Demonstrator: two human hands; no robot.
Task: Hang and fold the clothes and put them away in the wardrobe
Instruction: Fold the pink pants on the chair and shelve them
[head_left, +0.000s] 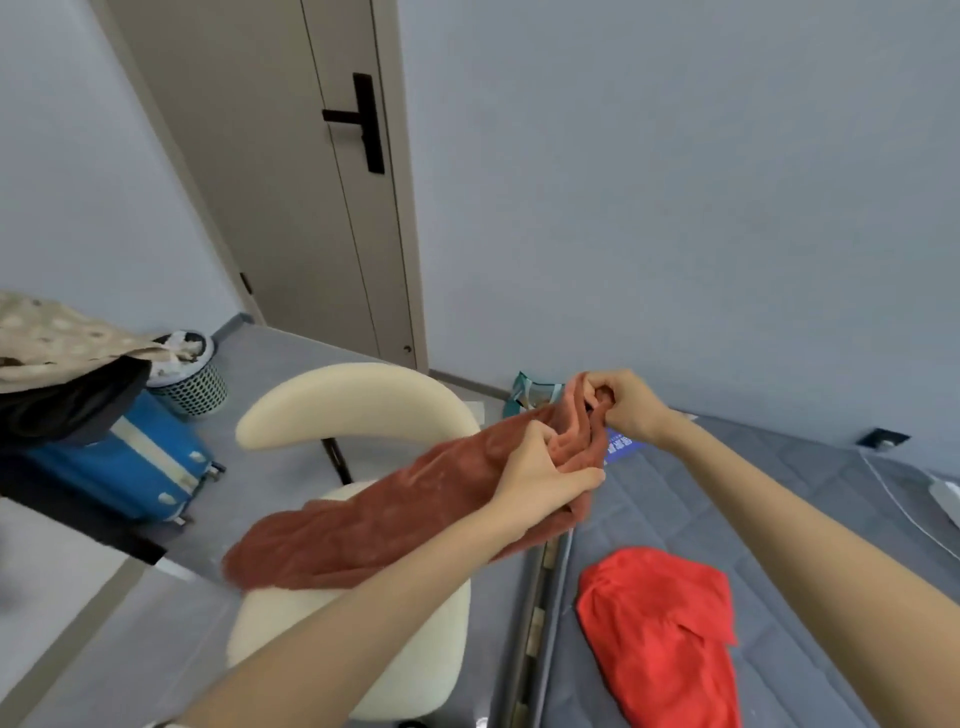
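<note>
Nearest you, a bright red garment (660, 629) lay crumpled on the grey mattress (779, 530), not yet folded. Just beyond it, above the cream chair (358, 400), you held the rust-coloured garment (374, 525) in the air with both hands. Your left hand (540, 467) pinched a bunch of its cloth between thumb and curled fingers. Your right hand (626, 405), a little further off, had its fingers curled into the gathered top edge. The long free end drooped to your left over the chair seat.

The risk, as I judge it, was that both grips sat close together on bunched fabric. A layer could slip out, or the loose end could drag on the chair and spoil the fold.

Further back stood a blue suitcase (119, 467), a mesh bin (195, 384) and the closed door (291, 182). No wardrobe was in view.
</note>
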